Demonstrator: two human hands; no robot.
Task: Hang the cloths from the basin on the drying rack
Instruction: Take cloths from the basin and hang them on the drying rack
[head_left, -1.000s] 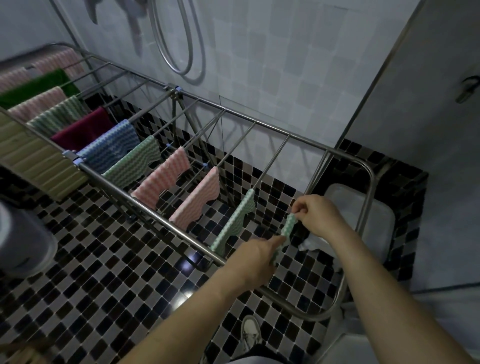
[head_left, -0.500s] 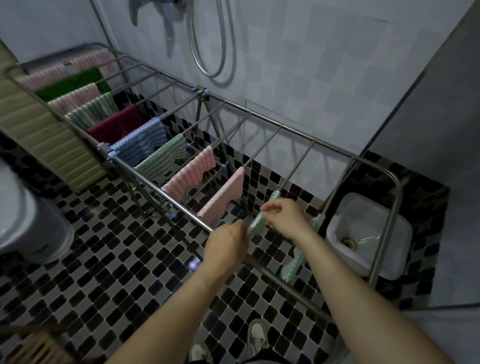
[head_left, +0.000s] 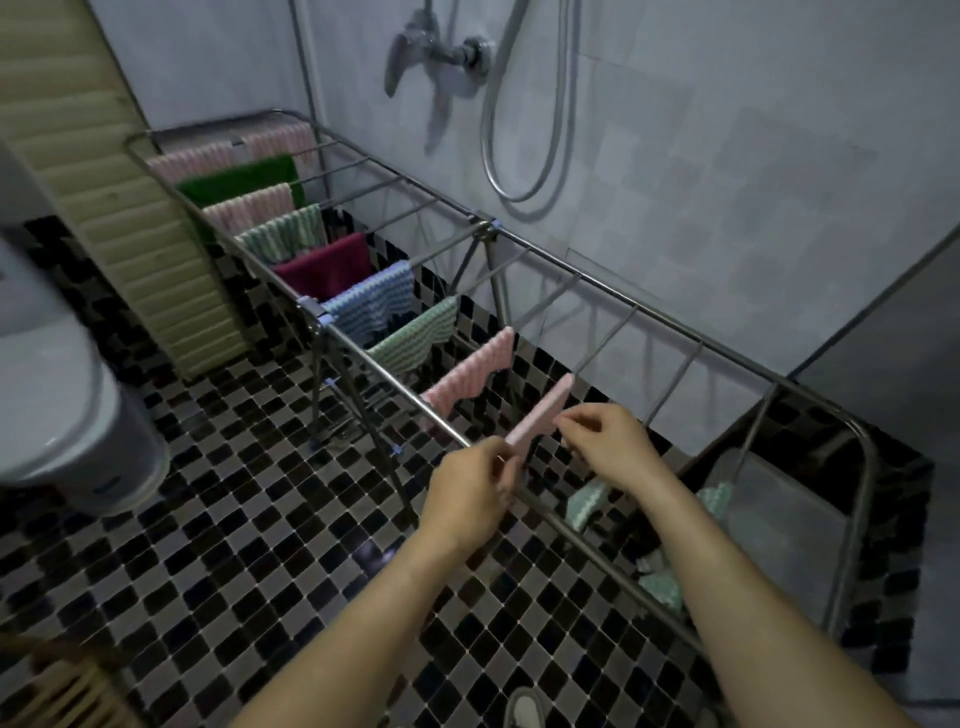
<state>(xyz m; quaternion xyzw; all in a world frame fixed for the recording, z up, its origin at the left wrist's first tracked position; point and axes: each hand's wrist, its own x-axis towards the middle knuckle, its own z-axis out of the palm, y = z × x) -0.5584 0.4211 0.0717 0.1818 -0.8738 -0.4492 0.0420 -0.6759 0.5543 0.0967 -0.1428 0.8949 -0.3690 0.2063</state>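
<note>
A steel drying rack (head_left: 395, 385) runs from back left to front right, with several cloths in pink, green, maroon and blue over its bars. My left hand (head_left: 471, 501) and my right hand (head_left: 609, 441) each pinch an end of a pink cloth (head_left: 541, 410) draped over one bar near the front rail. To the right, two pale green cloths (head_left: 587, 503) (head_left: 717, 499) hang on the following bars, partly hidden by my right arm. The white basin (head_left: 789, 525) sits on the floor under the rack's right end.
A white toilet (head_left: 52, 395) stands at the left and a beige folding door (head_left: 104, 208) behind it. A shower tap (head_left: 441, 52) and hose (head_left: 519, 171) hang on the back wall. My shoe (head_left: 524, 707) shows on the checkered floor.
Both hands have moved left along the rack, from the pale green cloths to the pink cloth. The view has swung left with them.
</note>
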